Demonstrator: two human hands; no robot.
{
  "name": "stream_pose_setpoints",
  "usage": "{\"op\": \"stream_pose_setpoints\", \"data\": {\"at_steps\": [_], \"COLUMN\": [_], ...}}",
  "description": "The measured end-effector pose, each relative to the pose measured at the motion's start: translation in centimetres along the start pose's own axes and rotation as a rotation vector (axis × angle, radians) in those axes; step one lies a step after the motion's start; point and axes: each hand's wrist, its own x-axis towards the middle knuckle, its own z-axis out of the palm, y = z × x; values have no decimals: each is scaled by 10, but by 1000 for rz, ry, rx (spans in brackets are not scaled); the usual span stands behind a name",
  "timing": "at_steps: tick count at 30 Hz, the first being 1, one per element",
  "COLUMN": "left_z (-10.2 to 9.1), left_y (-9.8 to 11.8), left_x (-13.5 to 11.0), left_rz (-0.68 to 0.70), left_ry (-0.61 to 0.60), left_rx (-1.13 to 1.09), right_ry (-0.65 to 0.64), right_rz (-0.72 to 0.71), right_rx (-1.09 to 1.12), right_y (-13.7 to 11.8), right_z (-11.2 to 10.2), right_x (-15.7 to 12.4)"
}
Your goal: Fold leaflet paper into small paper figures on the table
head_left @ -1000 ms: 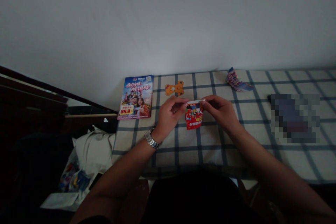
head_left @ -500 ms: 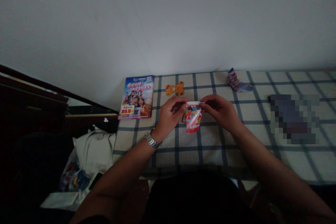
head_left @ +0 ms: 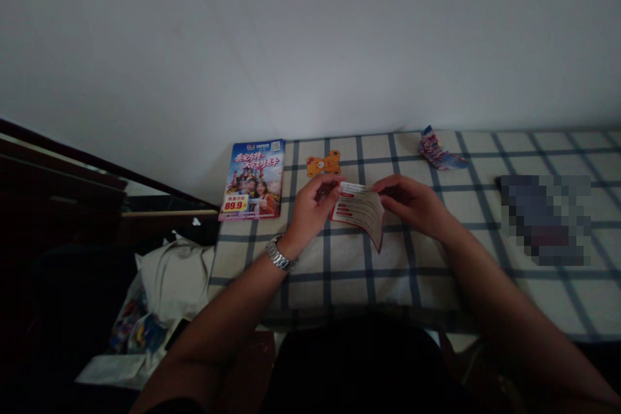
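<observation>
A small printed leaflet (head_left: 359, 208) is held above the checked cloth, its pale side with lines of text and red headings facing up. Its lower right corner curls downward. My left hand (head_left: 315, 207), with a metal watch on the wrist, pinches the leaflet's upper left edge. At the upper right edge, my right hand (head_left: 412, 204) has its thumb and fingers closed on the paper. Just beyond my left hand lies an orange bear-shaped piece (head_left: 324, 163).
A stack of blue flyers (head_left: 253, 180) lies at the table's left end. Toward the back right is a crumpled, folded paper piece (head_left: 440, 152). A pixelated dark object (head_left: 543, 220) rests farther right. White bags (head_left: 174, 278) sit below on the left, and a wall (head_left: 310, 39) stands behind.
The leaflet's red picture side was showing, hanging down from a white upper edge; now it is opened out with the text side showing. Both hands stay in nearly the same place.
</observation>
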Motion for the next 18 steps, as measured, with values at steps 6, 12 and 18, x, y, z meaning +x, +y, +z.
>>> {"op": "stream_pose_setpoints", "data": {"at_steps": [6, 12, 18], "left_z": [0, 1, 1], "left_y": [-1, -1, -2], "left_x": [1, 1, 2], "left_rz": [-30, -53, -47], "left_ry": [21, -29, -26], "left_rx": [-27, -28, -45], "right_ry": [12, -69, -157], "right_rz": [97, 246, 326], "right_rx": [-101, 66, 107], "right_y": [-7, 0, 6], "right_z": [-8, -5, -3], "right_x": [2, 4, 5]}}
